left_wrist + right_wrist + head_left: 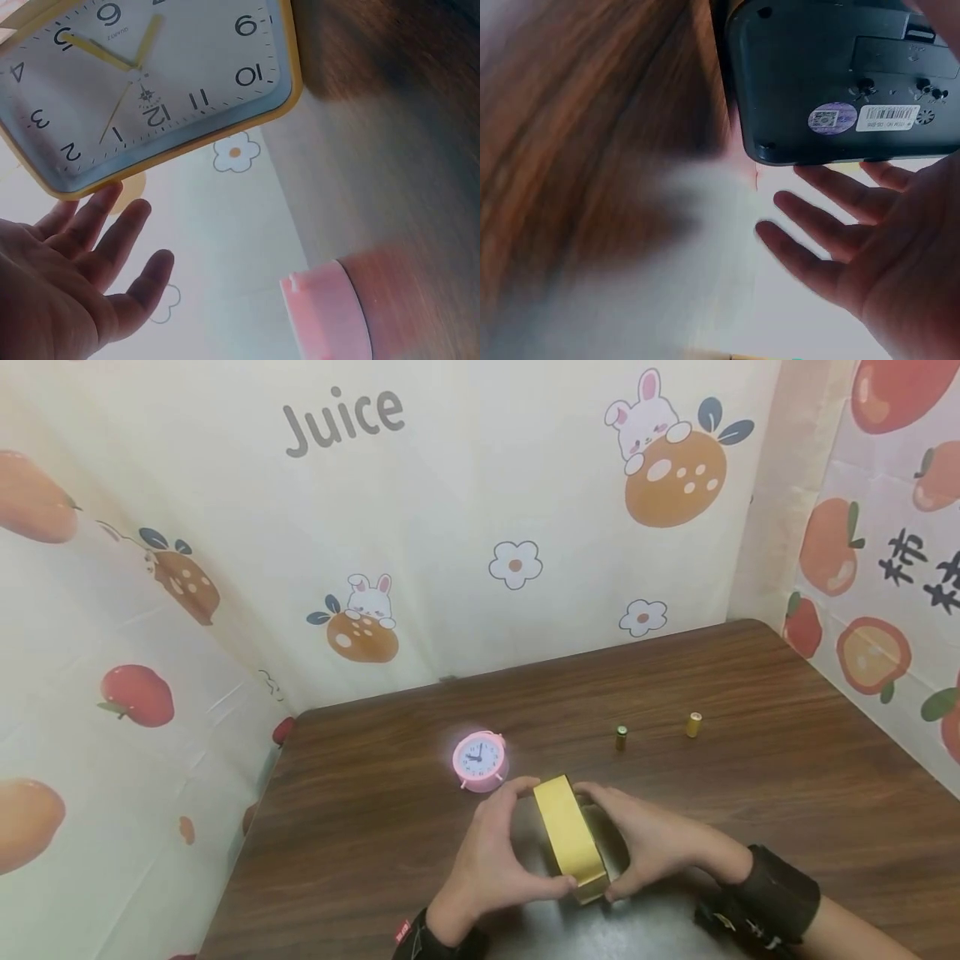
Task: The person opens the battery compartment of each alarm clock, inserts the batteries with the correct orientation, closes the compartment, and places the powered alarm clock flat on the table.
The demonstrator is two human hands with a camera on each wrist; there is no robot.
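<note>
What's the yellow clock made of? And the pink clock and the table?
Yellow clock: probably smooth plastic, since its black back looks moulded, with a rounded corner and a fitted cover. Pink clock: smooth and evenly coloured, so perhaps plastic or painted metal. Table: brown wood grain with a soft shine; real wood or a printed wood-look top, I can't tell.

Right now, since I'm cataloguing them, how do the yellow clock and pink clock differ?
The yellow clock is rectangular and larger; the pink clock round and smaller. The left grip and right grip hold the yellow clock; the pink clock rests on the table. Both are analogue clocks.
</note>
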